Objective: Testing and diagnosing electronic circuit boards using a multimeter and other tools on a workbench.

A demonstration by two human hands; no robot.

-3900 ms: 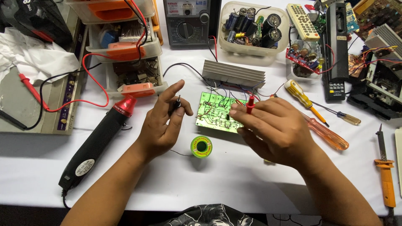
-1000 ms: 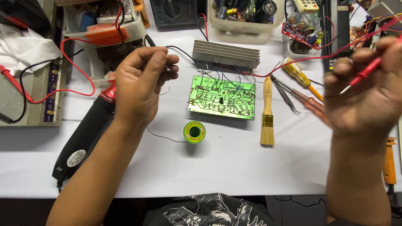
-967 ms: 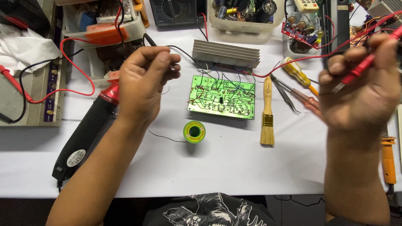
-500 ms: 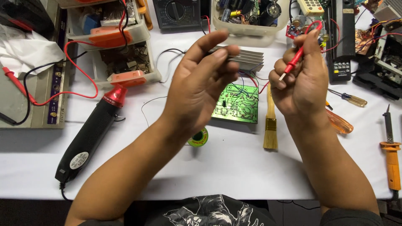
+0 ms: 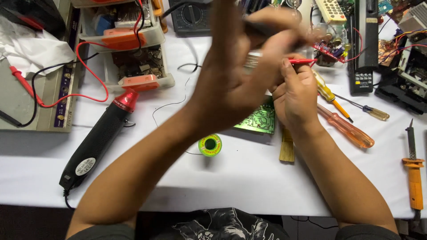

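A: Red probe (image 5: 301, 61), where's it now vs half a sec ago?

B: Was tilted steeply, tip up twd the bins at the back. Now lies near level, long axis left-right, the end showing past the fingers points right, twd the small red board (image 5: 328, 52). Held above the white table (image 5: 249, 178), over the back edge of the green circuit board (image 5: 259, 121).

A: Grip?

B: Right hand (image 5: 297, 98) closed round it, fingers curled, thumb on top. Rest of the probe hidden inside the fist. Hand has dropped lower & closer to the left one.

A: Left hand?

B: Left hand (image 5: 238, 78) has risen & swung across, blurred w/ motion. Fingers pinch a black probe (image 5: 262, 29) up high, palm mostly open below. It touches or nearly touches the right hand, can't tell which. Earlier it was lower, fingers spread, covering the finned heat sink.

A: Around that?

B: Green board is mostly hidden under both hands now. Solder spool (image 5: 210, 145) just in front of it, green rim. Wooden brush handle (image 5: 287, 148) sticks out under the right wrist. Yellow-handled screwdriver (image 5: 328, 95) & orange-handled screwdriver (image 5: 344, 127) right of the hand, both running diagonally. Soldering iron (image 5: 413, 175) far right, lengthwise to the table edge. Black hot-air tool (image 5: 100, 138) w/ red nose left, nose pointing up-right twd the clear parts box (image 5: 133, 66). Multimeter (image 5: 191, 18) at the back, behind the left hand.
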